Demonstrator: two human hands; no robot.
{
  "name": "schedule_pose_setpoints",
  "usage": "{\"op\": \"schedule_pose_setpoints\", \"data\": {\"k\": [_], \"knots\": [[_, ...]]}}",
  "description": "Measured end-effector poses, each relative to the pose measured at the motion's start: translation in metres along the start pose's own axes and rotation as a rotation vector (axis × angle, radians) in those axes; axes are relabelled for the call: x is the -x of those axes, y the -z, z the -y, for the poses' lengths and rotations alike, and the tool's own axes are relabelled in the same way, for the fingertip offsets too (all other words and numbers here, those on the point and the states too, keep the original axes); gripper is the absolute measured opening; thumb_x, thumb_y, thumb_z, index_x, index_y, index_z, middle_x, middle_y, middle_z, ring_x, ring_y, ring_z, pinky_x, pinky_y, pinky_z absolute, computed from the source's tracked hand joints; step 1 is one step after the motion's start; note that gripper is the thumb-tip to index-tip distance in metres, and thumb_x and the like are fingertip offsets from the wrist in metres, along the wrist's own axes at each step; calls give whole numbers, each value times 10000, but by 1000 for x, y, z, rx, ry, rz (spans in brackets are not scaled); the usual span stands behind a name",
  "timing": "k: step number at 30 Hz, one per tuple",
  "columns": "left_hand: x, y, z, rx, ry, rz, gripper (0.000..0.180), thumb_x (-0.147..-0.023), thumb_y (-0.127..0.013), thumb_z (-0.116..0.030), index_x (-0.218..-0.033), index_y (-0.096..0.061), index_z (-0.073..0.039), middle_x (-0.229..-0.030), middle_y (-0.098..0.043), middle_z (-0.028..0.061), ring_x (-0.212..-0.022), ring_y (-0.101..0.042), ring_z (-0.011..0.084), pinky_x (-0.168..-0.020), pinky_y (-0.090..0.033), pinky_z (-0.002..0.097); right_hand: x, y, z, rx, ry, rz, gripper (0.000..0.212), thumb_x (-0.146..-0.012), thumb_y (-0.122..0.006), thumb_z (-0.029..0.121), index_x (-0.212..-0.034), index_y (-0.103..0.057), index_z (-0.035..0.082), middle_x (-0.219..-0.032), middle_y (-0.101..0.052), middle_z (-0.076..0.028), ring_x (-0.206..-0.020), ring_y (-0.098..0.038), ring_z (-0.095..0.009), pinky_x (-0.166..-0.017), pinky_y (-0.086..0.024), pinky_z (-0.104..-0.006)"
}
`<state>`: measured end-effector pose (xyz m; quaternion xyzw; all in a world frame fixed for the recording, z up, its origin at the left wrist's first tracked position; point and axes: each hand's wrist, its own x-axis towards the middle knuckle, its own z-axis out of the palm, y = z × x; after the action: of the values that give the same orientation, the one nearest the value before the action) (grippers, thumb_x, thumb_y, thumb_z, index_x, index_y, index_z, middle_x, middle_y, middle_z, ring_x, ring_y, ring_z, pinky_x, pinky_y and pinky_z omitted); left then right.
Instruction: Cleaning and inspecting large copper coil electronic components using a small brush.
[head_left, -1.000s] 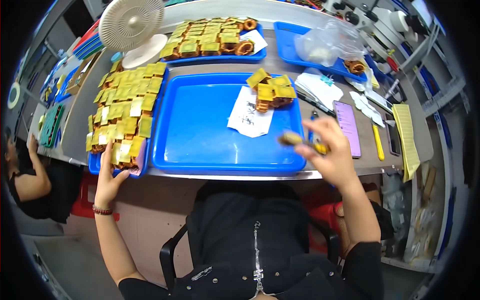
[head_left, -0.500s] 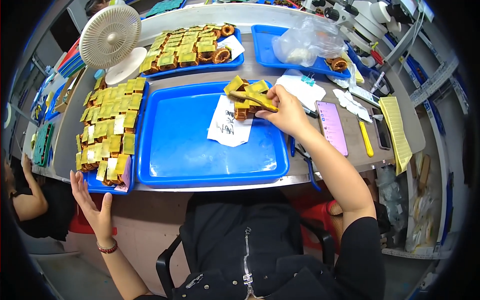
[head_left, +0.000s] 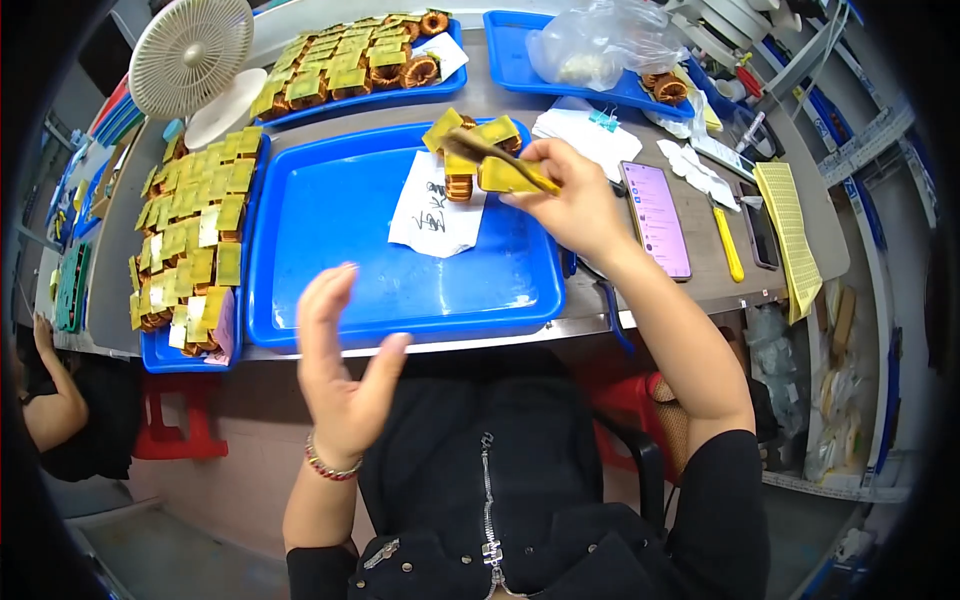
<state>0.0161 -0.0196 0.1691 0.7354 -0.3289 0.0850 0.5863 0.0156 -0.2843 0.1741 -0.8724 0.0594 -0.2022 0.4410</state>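
My right hand (head_left: 582, 205) is closed on a slim brush (head_left: 478, 150), its dark head blurred over the blue tray (head_left: 340, 300). Right by those fingertips is a yellow square plate (head_left: 512, 177); whether it is also gripped I cannot tell. Beneath and beside the brush, several copper-wound coils with yellow plates (head_left: 459, 185) stand at the tray's far right. A white paper with handwriting (head_left: 435, 215) lies there too. My left hand (head_left: 345, 385), fingers spread and holding nothing, is raised in front of the tray's near edge.
Rows of plated coils fill a tray at left (head_left: 200, 240) and another at the back (head_left: 340, 65). A fan (head_left: 192, 60) stands between them. Plastic bags lie in the back-right tray (head_left: 515, 65). Rightward lie a phone (head_left: 655, 215) and a yellow-handled tool (head_left: 728, 245).
My left hand has moved right, from beside the left coil tray to in front of the middle tray. My right hand keeps hold of the brush, whose angle has shifted. The whole view has shifted slightly.
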Motion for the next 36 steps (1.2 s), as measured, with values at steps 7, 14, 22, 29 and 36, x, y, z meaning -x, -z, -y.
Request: {"op": "schedule_pose_setpoints", "data": {"k": [7,14,22,29,36], "knots": [[7,-51,2,325,171,124,529,-655,-690,-7,-1148,-501,14,-1098,-566,141,-977,-569,212,-805,-446,287,66,18,68,-350,-86,453,403,-670,-728,-33,-995,-495,20,-755,-549,25,-657,-462,2,-570,-345,-149],[32,-38,-4,81,20,77,540,-700,-659,103,-1193,-443,47,-1027,-606,139,-918,-602,176,-790,-487,274,104,24,65,94,317,-66,352,-711,-695,85,-1048,-605,42,-870,-572,-79,-643,-540,-116,-564,-427,-218],[40,-34,-21,652,377,27,714,-764,-614,81,-1318,-169,5,-1001,-599,200,-938,-604,216,-809,-490,297,137,23,35,187,-6,-107,179,-797,-598,49,-967,-652,32,-808,-516,-53,-620,-473,-95,-549,-366,-199],[37,-31,-36,960,547,13,662,-775,-613,59,-1284,-194,-6,-1047,-570,229,-988,-578,239,-842,-484,337,154,-24,36,-766,-90,70,772,-611,-799,41,-1273,-403,11,-1027,-442,-36,-607,-365,-19,-557,-325,-142],[44,-36,-34,1035,598,21,574,-805,-595,25,-1236,-218,-9,-1066,-544,181,-990,-557,205,-859,-461,322,150,-65,35,-657,83,54,672,-588,-764,-17,-1194,-473,2,-1046,-443,-63,-584,-384,-34,-497,-326,-169]]}}
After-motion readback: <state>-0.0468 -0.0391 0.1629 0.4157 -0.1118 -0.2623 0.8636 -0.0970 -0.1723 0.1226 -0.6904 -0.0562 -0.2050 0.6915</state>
